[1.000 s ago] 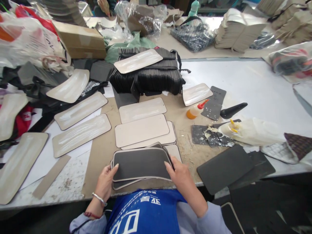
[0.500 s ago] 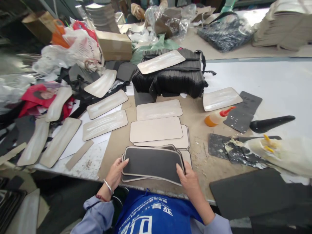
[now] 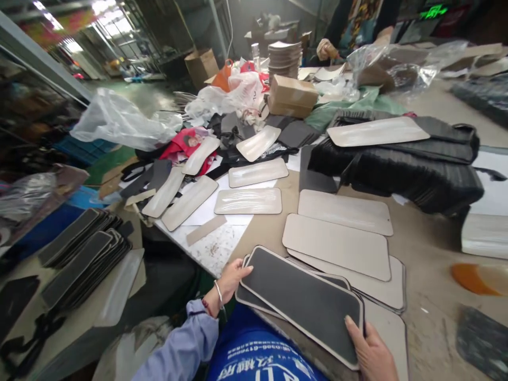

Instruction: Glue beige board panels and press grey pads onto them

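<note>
Both hands hold a small stack of dark grey panels with beige edges, tilted at the table's front edge. My left hand grips its upper left end, thumb on top. My right hand grips the lower right end, thumb on the dark face; its other fingers are partly hidden beneath. Just behind lie beige panels, overlapping one another, and a panel with whitish streaks. Further streaked panels are spread to the left.
A long black bundle lies at the back right with a streaked panel on it. Dark panel stacks stand low at the left. An orange-filled bottle is at the right. Behind are a carton, plastic bags and a person's hand.
The view has swung left, bringing the low stacks at the left into sight. The held panels now slant down to the right, still between both hands.
</note>
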`<state>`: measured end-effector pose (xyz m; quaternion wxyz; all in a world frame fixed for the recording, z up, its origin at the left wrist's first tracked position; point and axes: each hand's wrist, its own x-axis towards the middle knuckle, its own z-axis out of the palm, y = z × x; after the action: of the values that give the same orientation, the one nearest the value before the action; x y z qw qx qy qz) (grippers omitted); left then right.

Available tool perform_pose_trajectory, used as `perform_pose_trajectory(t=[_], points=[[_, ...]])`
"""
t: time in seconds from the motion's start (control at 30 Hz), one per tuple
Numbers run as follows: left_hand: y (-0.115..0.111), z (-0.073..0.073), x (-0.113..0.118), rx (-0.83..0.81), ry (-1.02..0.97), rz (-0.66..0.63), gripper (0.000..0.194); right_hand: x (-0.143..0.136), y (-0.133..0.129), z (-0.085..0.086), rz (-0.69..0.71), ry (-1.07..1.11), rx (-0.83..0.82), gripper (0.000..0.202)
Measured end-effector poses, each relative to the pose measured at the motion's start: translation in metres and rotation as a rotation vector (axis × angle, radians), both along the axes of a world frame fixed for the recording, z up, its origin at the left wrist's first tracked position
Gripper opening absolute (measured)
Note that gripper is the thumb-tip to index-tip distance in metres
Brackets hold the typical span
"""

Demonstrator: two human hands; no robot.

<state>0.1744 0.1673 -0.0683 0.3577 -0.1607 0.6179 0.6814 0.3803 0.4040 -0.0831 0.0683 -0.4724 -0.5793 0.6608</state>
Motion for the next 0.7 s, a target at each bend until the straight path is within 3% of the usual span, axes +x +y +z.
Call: perform_pose_trajectory(t=[0.17, 0.3, 0.4, 0.6, 0.7], points=[[-0.066, 0.008, -0.051, -0.006, 0.005, 0.055, 0.042, -0.075, -0.052, 0.006, 0.132, 0.02, -0.021, 0.052], [-0.12, 0.013, -0.093, -0.087, 0.044, 0.142, 0.042, -0.139, -0.098, -0.003, 0.206, 0.111, 0.019, 0.049], [-0.15, 0.015, -0.119, -0.163, 0.042, 0.164, 0.031, -0.176, -0.129, -0.011, 0.265, 0.139, 0.065, 0.045], [-0.175, 0.011, -0.155, -0.336, 0.023, 0.253, 0.018, -0.212, -0.15, -0.015, 0.356, 0.015, 0.244, 0.029], [-0.179, 0.011, -0.16, -0.543, 0.09, 0.171, 0.027, -0.208, -0.145, -0.007, 0.43, -0.163, 0.335, 0.027]])
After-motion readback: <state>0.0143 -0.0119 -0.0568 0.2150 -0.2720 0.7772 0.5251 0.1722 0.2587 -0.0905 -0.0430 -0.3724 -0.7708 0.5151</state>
